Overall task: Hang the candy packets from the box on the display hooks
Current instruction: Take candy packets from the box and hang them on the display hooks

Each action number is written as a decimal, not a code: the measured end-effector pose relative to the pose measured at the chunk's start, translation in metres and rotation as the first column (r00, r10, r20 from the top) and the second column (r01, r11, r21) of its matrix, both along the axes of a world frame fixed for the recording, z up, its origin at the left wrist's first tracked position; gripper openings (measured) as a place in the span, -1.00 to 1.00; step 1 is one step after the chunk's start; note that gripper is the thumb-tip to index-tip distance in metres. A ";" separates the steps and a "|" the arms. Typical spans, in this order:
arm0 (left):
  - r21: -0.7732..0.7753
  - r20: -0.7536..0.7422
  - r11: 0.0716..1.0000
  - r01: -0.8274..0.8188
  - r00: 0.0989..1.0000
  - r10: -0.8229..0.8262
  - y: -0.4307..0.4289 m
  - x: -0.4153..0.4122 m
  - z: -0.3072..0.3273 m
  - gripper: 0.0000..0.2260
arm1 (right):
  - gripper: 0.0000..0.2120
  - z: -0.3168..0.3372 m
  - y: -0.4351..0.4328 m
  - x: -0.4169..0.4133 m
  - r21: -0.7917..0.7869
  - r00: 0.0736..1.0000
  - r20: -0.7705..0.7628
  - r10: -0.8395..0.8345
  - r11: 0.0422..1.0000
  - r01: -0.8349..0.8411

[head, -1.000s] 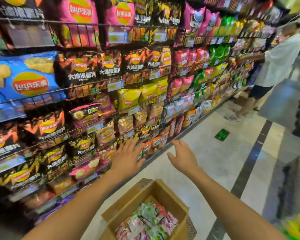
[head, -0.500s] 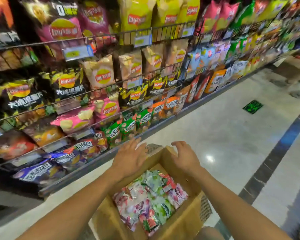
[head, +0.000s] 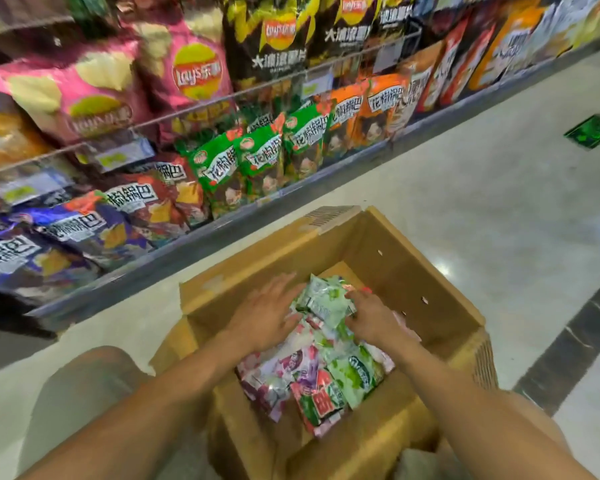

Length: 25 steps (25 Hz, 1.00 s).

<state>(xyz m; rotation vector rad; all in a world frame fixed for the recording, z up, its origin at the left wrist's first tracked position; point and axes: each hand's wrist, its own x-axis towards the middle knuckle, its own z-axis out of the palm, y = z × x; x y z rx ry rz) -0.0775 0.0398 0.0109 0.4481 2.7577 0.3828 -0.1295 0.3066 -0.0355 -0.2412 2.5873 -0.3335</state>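
Note:
An open cardboard box [head: 388, 258] stands on the floor in front of me, holding several candy packets [head: 312, 379] in green, pink and purple. Both hands are down inside it. My right hand [head: 373, 315] pinches the edge of a pale green candy packet [head: 323, 299] lifted at the top of the pile. My left hand [head: 265, 315] lies flat with fingers spread, touching the same packet's left side and the packets beneath. No display hooks show in this view.
Wire shelves [head: 201, 102] packed with snack bags run along the left and top, down to a low grey base rail [head: 291, 202]. Light tiled floor [head: 499, 209] stretches right, with a green floor sticker [head: 591, 130]. My knees flank the box.
My view has tipped down from the shelves to the box. Both hands dropped from above the box into it, and my right hand closed on a green packet.

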 end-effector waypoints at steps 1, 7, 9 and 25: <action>0.005 0.013 1.000 0.002 1.000 -0.002 -0.002 -0.001 -0.009 -0.41 | -0.40 -0.015 -0.003 -0.004 0.005 1.000 0.011 0.012 1.000 -0.012; 0.075 0.091 0.996 -0.047 0.995 0.040 0.000 -0.017 -0.022 -0.41 | -0.27 -0.075 -0.026 -0.040 -0.057 1.000 -0.012 -0.017 0.998 0.016; 0.080 0.105 0.995 -0.059 0.993 0.050 -0.001 -0.015 -0.023 -0.40 | -0.31 -0.094 -0.028 -0.047 -0.050 0.999 -0.033 -0.019 0.999 0.018; 0.198 0.351 0.976 -0.093 0.936 0.017 0.004 -0.026 -0.029 -0.08 | -0.83 0.003 -0.018 -0.064 -0.323 0.416 0.853 -0.316 0.309 0.895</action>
